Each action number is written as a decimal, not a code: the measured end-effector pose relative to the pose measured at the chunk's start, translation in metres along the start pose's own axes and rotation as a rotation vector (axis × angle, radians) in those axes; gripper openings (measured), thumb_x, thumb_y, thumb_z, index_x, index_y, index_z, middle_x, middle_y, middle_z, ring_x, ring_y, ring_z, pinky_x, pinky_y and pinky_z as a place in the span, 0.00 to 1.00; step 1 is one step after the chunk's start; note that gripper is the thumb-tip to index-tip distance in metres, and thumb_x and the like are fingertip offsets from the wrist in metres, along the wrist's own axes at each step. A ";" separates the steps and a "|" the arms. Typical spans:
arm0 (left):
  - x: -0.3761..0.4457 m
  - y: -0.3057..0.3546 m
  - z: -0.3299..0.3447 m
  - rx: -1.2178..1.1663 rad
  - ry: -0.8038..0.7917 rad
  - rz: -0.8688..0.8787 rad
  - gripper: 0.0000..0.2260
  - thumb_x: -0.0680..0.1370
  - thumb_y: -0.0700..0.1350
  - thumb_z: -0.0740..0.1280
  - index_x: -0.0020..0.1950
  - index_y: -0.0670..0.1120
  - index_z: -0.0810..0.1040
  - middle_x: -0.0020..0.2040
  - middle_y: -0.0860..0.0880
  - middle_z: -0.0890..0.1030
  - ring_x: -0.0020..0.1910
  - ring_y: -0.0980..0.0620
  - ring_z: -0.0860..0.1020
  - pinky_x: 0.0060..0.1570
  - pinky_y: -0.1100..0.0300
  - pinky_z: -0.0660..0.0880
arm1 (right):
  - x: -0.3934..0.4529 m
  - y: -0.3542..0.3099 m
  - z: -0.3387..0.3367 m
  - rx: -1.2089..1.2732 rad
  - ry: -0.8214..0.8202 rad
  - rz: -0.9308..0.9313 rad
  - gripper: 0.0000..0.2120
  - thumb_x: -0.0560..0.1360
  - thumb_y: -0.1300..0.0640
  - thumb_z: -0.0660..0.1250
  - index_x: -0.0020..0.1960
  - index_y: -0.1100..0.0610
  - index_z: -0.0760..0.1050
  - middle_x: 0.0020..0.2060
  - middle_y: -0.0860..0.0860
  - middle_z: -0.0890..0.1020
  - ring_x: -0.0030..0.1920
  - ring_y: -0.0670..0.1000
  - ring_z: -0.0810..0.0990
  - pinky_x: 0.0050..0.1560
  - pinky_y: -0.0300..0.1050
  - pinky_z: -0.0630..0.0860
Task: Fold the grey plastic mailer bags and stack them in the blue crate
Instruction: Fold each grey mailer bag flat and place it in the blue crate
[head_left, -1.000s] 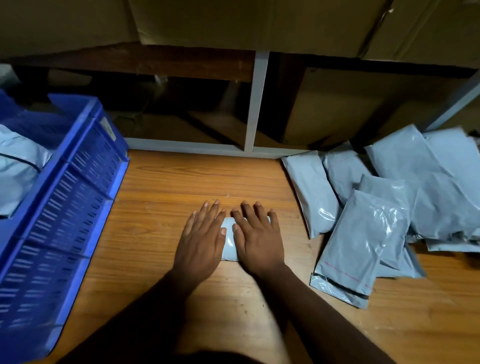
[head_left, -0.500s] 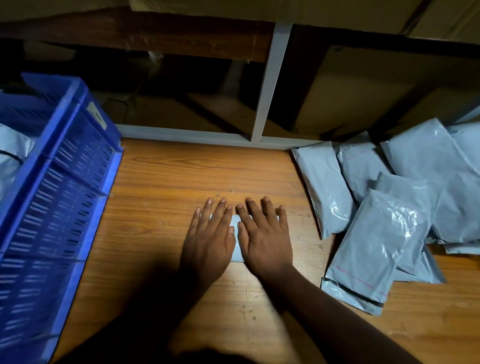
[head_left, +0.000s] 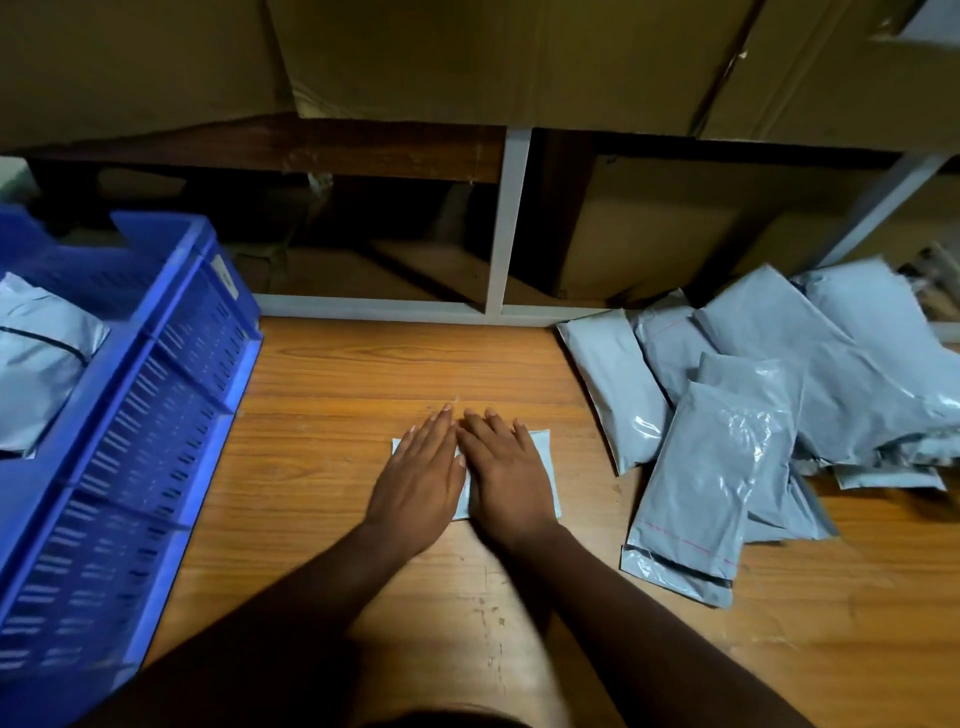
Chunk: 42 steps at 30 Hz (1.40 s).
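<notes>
A small folded grey mailer bag (head_left: 546, 457) lies flat on the wooden table (head_left: 337, 384) in the middle. Both palms rest flat on top of it, side by side and touching: my left hand (head_left: 415, 483) covers its left half, my right hand (head_left: 511, 483) its right half. Only the bag's corners and a strip between the hands show. Neither hand grips it. The blue crate (head_left: 130, 415) stands at the left with folded grey bags (head_left: 36, 364) inside. A loose pile of unfolded grey mailer bags (head_left: 727, 457) lies at the right.
A white metal shelf frame (head_left: 506, 223) runs along the table's far edge, with cardboard boxes (head_left: 467, 62) above and behind it. Bare wood lies between the crate and my hands, and in front of the pile.
My fingers were spread; now they lie close together and the two hands touch. More of the folded bag shows at the outer sides of my hands. The camera view has shifted.
</notes>
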<state>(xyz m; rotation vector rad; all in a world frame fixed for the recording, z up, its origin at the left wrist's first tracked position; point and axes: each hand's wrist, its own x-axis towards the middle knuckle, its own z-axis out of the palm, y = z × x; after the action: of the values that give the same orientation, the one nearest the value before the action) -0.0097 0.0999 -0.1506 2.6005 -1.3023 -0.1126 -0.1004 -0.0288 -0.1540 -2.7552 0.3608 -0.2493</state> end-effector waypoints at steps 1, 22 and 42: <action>-0.002 0.000 0.004 -0.019 0.027 -0.009 0.28 0.85 0.53 0.45 0.80 0.41 0.66 0.82 0.45 0.62 0.81 0.47 0.61 0.80 0.51 0.54 | -0.001 0.000 0.002 0.005 -0.001 0.015 0.23 0.84 0.55 0.58 0.77 0.56 0.70 0.76 0.54 0.72 0.79 0.57 0.65 0.80 0.59 0.56; 0.000 0.001 0.018 0.047 0.130 -0.009 0.23 0.86 0.49 0.51 0.76 0.42 0.73 0.78 0.45 0.71 0.79 0.47 0.65 0.77 0.47 0.63 | 0.002 0.000 0.009 -0.136 -0.099 0.020 0.26 0.86 0.49 0.48 0.82 0.56 0.61 0.81 0.54 0.63 0.83 0.54 0.53 0.81 0.56 0.49; 0.018 -0.034 -0.081 -0.289 -0.298 -0.135 0.25 0.66 0.69 0.76 0.54 0.59 0.73 0.54 0.62 0.76 0.53 0.58 0.74 0.56 0.54 0.73 | 0.011 0.045 -0.085 0.031 -0.201 0.126 0.33 0.74 0.39 0.74 0.74 0.54 0.73 0.61 0.51 0.74 0.62 0.53 0.73 0.60 0.50 0.75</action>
<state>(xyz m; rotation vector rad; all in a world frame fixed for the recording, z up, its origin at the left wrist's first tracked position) 0.0414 0.1186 -0.0796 2.4811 -1.0959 -0.6818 -0.1181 -0.0994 -0.0909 -2.6837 0.4695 0.0529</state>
